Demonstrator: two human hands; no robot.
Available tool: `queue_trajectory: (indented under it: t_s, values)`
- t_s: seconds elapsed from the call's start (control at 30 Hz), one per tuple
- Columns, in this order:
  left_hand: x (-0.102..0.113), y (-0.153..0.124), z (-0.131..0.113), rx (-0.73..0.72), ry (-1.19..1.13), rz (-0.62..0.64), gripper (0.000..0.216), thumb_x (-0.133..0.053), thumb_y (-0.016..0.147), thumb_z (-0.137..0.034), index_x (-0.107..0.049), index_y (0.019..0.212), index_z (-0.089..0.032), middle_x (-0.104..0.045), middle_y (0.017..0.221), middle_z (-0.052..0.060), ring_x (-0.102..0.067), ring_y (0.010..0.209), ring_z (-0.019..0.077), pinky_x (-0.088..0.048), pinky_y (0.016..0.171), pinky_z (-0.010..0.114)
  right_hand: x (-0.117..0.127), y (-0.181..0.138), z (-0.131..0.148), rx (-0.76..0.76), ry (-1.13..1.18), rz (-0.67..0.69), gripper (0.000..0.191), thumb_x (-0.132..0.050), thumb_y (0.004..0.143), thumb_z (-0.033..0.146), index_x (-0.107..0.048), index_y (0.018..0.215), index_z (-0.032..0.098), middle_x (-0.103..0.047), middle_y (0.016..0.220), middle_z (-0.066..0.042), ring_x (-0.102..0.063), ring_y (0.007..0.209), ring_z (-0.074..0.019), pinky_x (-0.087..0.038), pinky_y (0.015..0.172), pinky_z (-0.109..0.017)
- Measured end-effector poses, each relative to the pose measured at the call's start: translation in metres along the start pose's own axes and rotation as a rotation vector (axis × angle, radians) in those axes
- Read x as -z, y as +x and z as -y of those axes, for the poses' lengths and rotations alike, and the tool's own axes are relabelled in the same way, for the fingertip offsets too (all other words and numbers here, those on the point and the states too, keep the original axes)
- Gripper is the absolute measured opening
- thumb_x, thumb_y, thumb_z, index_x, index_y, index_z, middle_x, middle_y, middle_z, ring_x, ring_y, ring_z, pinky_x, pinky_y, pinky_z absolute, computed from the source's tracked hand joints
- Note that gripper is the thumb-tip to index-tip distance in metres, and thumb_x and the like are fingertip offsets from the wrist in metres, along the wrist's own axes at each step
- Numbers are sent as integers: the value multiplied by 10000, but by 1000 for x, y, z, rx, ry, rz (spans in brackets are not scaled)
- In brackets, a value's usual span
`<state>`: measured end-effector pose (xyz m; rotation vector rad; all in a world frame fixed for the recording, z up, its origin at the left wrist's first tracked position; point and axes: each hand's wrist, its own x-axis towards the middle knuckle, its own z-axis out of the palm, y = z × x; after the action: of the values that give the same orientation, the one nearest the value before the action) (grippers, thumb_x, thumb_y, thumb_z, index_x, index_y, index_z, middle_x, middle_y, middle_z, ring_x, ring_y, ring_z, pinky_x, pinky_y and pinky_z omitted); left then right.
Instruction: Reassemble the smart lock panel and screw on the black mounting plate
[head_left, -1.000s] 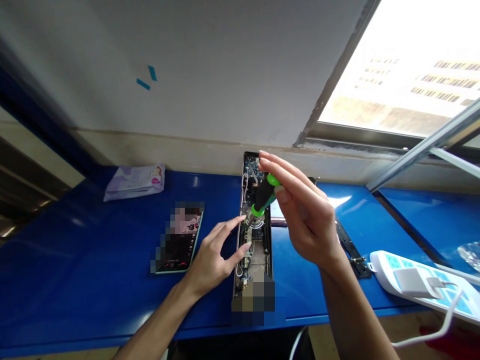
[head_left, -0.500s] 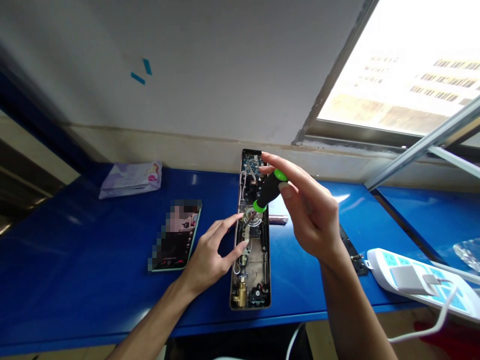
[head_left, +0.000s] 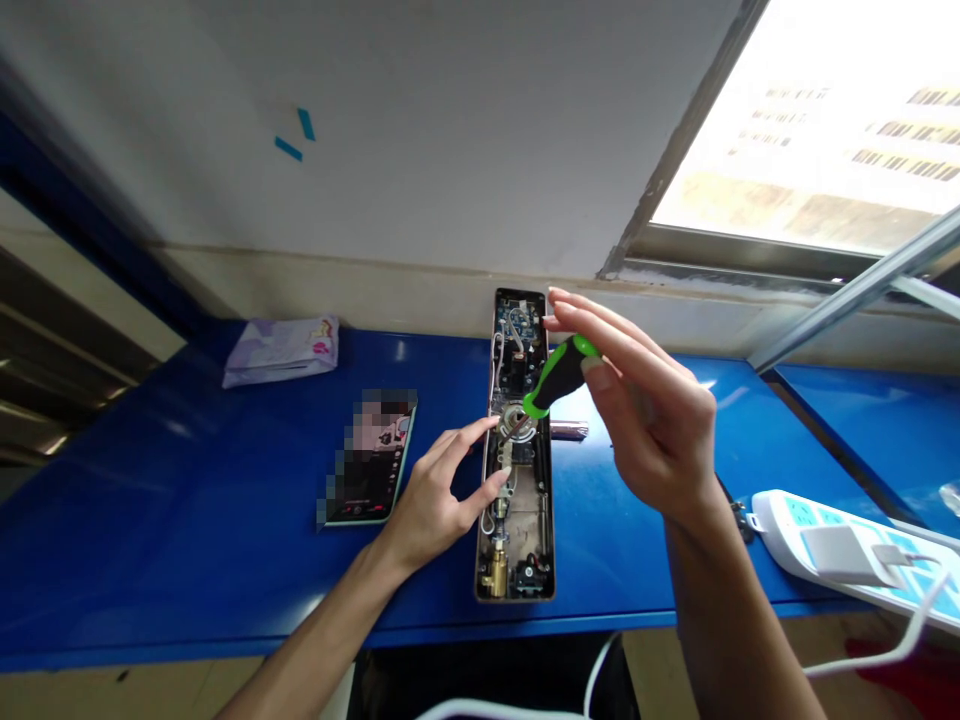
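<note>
- Head view: a blue table (head_left: 187,520) runs along the wall below a window.
- A long metal case (head_left: 525,545) lies open near the table's middle, with wires and circuit boards showing inside.
- The right hand (head_left: 652,430) hovers above the case, fingers closed around a screwdriver.
- The left hand (head_left: 431,495) lies spread and empty, with its fingertips on the case's left rim.
- A white power strip (head_left: 795,520) sits far right, and a phone (head_left: 371,460) lies just left of the left hand.
- The screwdriver (head_left: 555,378), black and green, slants down, with its tip on a round metal part mid-case.
</note>
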<state>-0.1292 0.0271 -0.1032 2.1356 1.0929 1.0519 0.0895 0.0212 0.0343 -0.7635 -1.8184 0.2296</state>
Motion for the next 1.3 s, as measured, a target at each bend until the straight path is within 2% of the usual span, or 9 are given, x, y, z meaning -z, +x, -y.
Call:
queue_trajectory:
  t_s: [0.13, 0.23, 0.43, 0.53, 0.63, 0.83, 1.07, 1.23, 1.3]
  values:
    - [0, 0, -1, 12, 2, 0, 510, -663, 1023, -394, -548, 1505, -274, -709, 1417, 76, -694, 1275, 260, -579, 1118, 431, 0, -2, 0, 64, -14, -95, 436, -780, 932, 131, -777, 1302, 361, -808, 1105, -42, -782, 957, -230, -674, 811, -417]
    - [0, -1, -2, 15, 3, -8, 509, -669, 1017, -387, -553, 1500, -274, -720, 1393, 75, -705, 1240, 261, -590, 1097, 432, 0, -5, 4, 75, -152, -192, 421, -909, 827, 205, -823, 1202, 376, -704, 871, -19, -674, 736, -184, -582, 589, -345]
    - [2, -1, -6, 6, -14, 0, 517, -686, 1011, -354, -548, 1502, -269, -714, 1412, 72, -698, 1263, 259, -576, 1125, 429, 0, -9, 13, 13, -1, 17, 499, -578, 1027, 101, -689, 1434, 368, -726, 1403, -72, -733, 1217, -283, -651, 955, -497]
    - [1, -1, -5, -3, -18, -7, 522, -683, 1015, -367, -542, 1507, -266, -700, 1436, 76, -686, 1291, 262, -565, 1142, 435, 0, -8, 13, 56, -16, -39, 498, -770, 932, 125, -746, 1350, 396, -806, 1153, -47, -784, 963, -251, -684, 785, -438]
    - [0, -1, -4, -7, -17, -8, 526, -681, 1018, -370, -537, 1515, -273, -693, 1449, 71, -678, 1306, 264, -562, 1144, 435, -1, -7, 11, 69, -153, -152, 454, -931, 800, 213, -822, 1202, 395, -711, 890, -25, -690, 736, -197, -617, 584, -357]
    - [1, 0, -5, -9, -5, -3, 523, -671, 1021, -381, -539, 1512, -258, -703, 1428, 73, -700, 1247, 256, -585, 1099, 416, -3, -7, 14, 11, -117, 39, 452, -533, 1070, 171, -656, 1471, 341, -707, 1427, -79, -727, 1204, -270, -649, 986, -489]
    - [0, -1, -1, 7, 28, -12, 539, -676, 1017, -390, -537, 1526, -284, -709, 1410, 67, -713, 1202, 252, -594, 1069, 400, -9, -6, 12, 69, -165, -159, 331, -874, 879, 230, -822, 1193, 323, -740, 979, -38, -713, 820, -175, -661, 693, -334]
    - [-1, -1, 0, 1, 40, -13, 541, -679, 1016, -382, -533, 1528, -287, -715, 1394, 64, -726, 1170, 242, -609, 1032, 380, -3, -5, 12, 51, -37, 67, 458, -533, 1067, 128, -646, 1482, 287, -713, 1407, -99, -733, 1199, -243, -657, 1002, -465]
    - [-1, -1, 0, -11, 39, -22, 530, -687, 1011, -370, -544, 1513, -278, -729, 1361, 63, -728, 1167, 240, -612, 1021, 369, -3, -4, 14, 71, 12, 115, 492, -531, 1054, 77, -636, 1489, 282, -713, 1446, -81, -731, 1244, -238, -642, 1051, -464]
